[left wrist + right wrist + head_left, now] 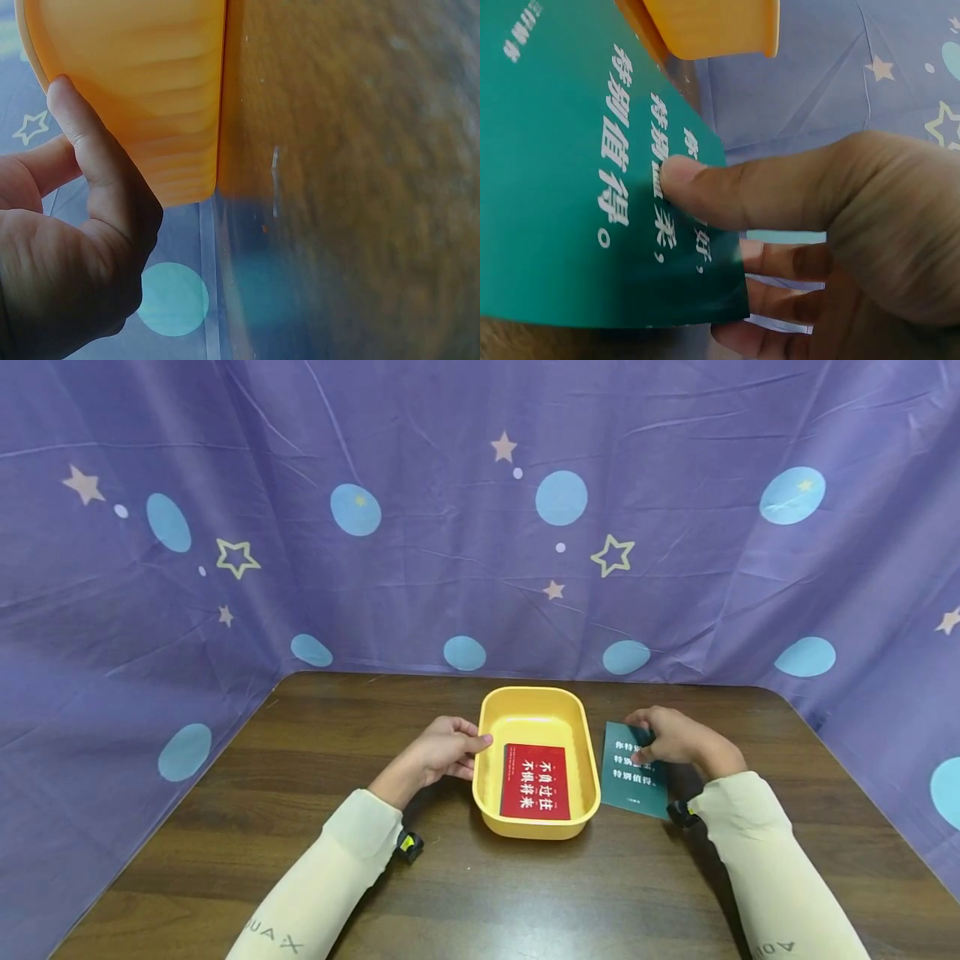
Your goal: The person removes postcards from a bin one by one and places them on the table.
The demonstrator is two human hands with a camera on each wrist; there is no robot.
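Note:
A yellow plastic tray point(534, 832) with rounded corners stands on the table. Inside it lies a red card point(517, 793) with white Chinese characters, a dark green edge showing along its left side. My left hand point(446, 750) grips the tray's left rim; in the left wrist view the thumb point(71, 112) lies against the tray wall point(142, 97). To the right of the tray, my right hand point(678, 741) pinches a green card point(626, 789) printed with white characters. The right wrist view shows the thumb on the printed face point(562, 202) and the other fingers behind it.
The dark wood-grain table point(390, 893) has a glossy surface. A purple curtain point(420, 585) with stars and blue ovals hangs behind it and along both sides. Cream sleeves point(322, 877) cover both forearms, and a black strap point(408, 845) sits at the left wrist.

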